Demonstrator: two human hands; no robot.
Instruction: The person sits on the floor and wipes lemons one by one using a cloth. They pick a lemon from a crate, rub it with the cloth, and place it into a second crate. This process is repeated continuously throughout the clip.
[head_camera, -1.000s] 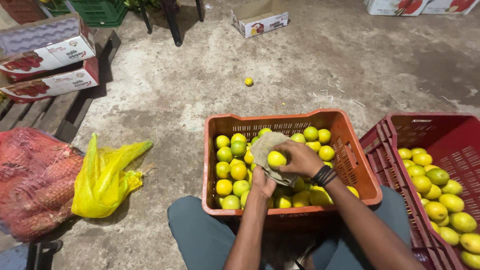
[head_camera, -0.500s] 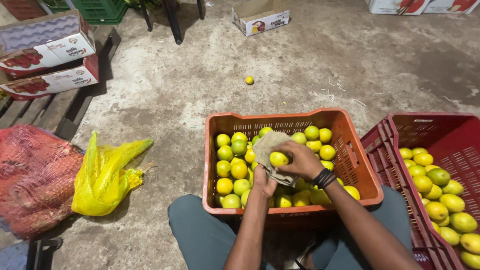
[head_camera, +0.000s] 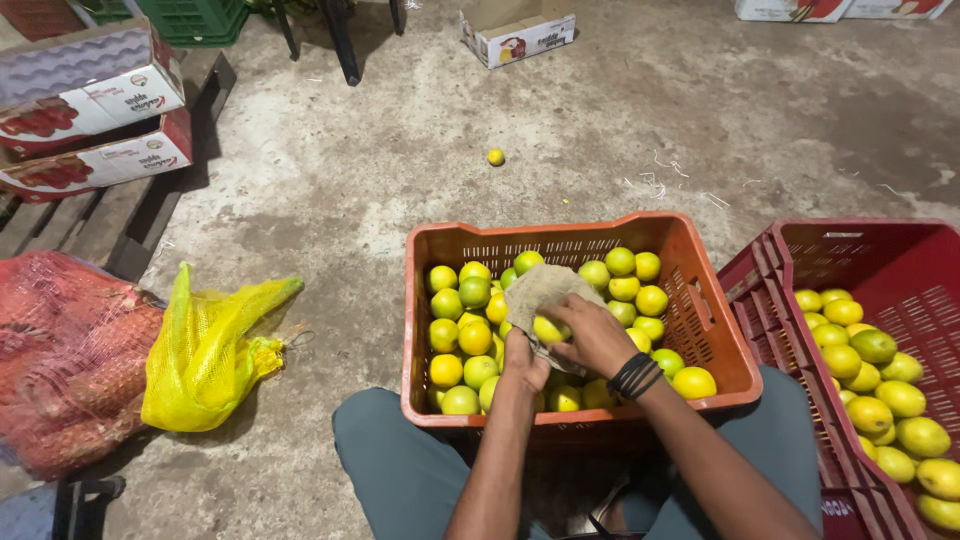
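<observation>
Underfoot, the bare concrete floor (head_camera: 420, 190) is grey, stained and scuffed, with bits of straw scattered toward two o'clock and one loose yellow fruit (head_camera: 495, 157) lying alone at twelve o'clock of the orange crate. At eleven o'clock, printed cardboard boxes (head_camera: 95, 120) are stacked on wooden pallets (head_camera: 100, 225), a green crate (head_camera: 190, 18) sits behind them, and a small open carton (head_camera: 517, 32) rests at the far edge. At nine o'clock lie a red mesh sack (head_camera: 65, 355) and, touching it, a yellow mesh bag (head_camera: 215, 350). The orange plastic crate (head_camera: 700, 300) sits just in front of the seated person's knees and holds a heap of yellow and green citrus fruit (head_camera: 465, 335). At three o'clock, just beside it, a red plastic crate (head_camera: 880, 260) holds more of the same fruit (head_camera: 880, 390). Over the middle of the orange crate, the left hand (head_camera: 524, 362) grips the lower edge of a tan cloth (head_camera: 540, 290), fingers closed on it. The right hand (head_camera: 595, 335), with a black band at the wrist, curls around a yellow-green fruit (head_camera: 548, 328) wrapped in that cloth, pressing it against the fabric.
</observation>
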